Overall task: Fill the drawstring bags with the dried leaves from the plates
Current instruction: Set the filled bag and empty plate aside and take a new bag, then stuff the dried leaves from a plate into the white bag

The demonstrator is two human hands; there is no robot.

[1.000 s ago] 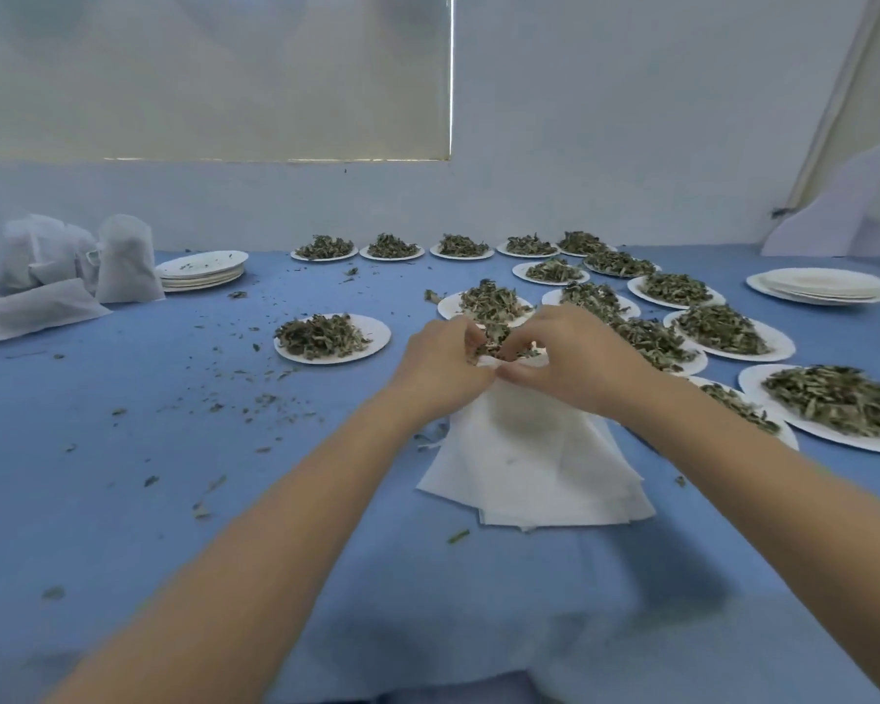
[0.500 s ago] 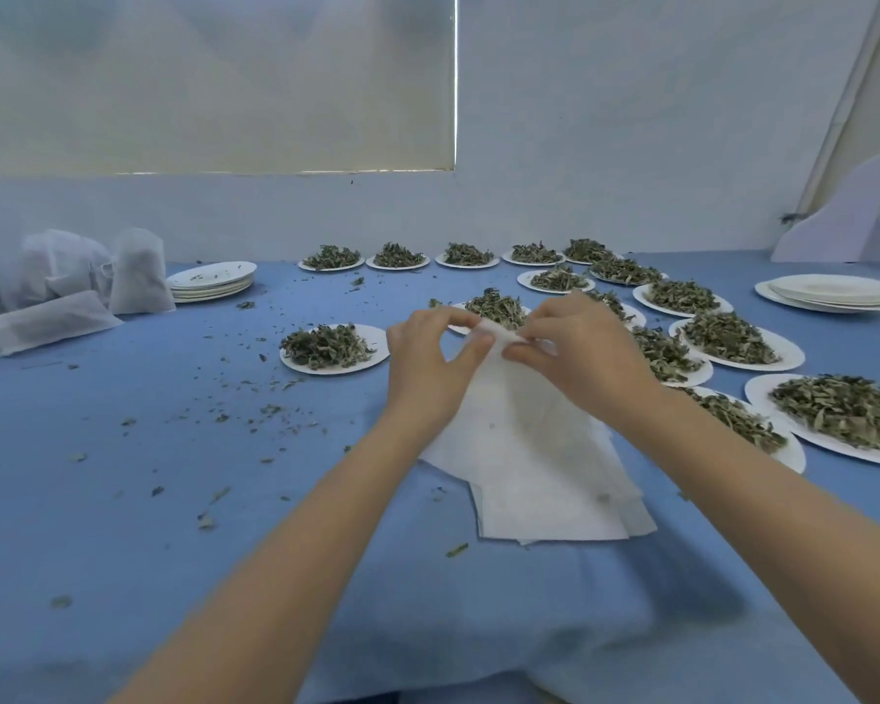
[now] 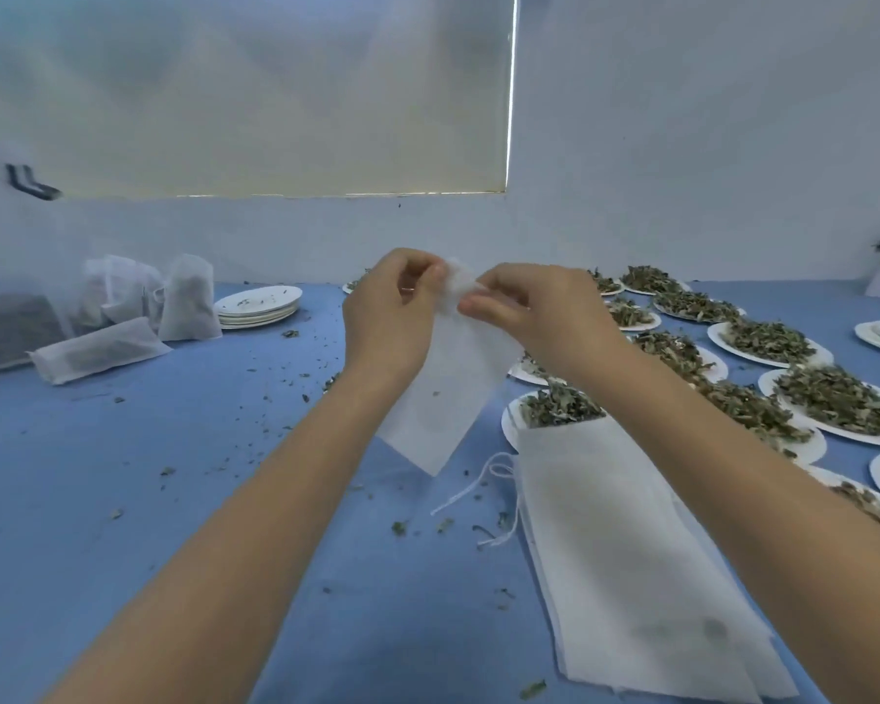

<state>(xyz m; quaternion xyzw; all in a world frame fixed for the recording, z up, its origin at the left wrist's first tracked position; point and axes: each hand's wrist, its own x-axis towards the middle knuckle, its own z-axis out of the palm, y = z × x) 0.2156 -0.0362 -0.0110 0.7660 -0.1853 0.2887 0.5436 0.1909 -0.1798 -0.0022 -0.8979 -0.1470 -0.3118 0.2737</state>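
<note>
Blue cloth covered the worktop (image 3: 138, 500), its widest bare stretch at lower left, flecked with leaf crumbs; plates of dried leaves (image 3: 834, 403) crowded the right edge. Centre frame, the left hand (image 3: 395, 317) and right hand (image 3: 534, 317) pinched the top of one white drawstring bag (image 3: 443, 398), hanging clear above the cloth. Spare bags (image 3: 631, 561) lay stacked at lower right, under the right forearm

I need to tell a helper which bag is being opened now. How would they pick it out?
Over the blue table, follow both arms up to the left hand and right hand. The bag hangs pinched between them, the only one lifted; the bag stack lies flat.
</note>
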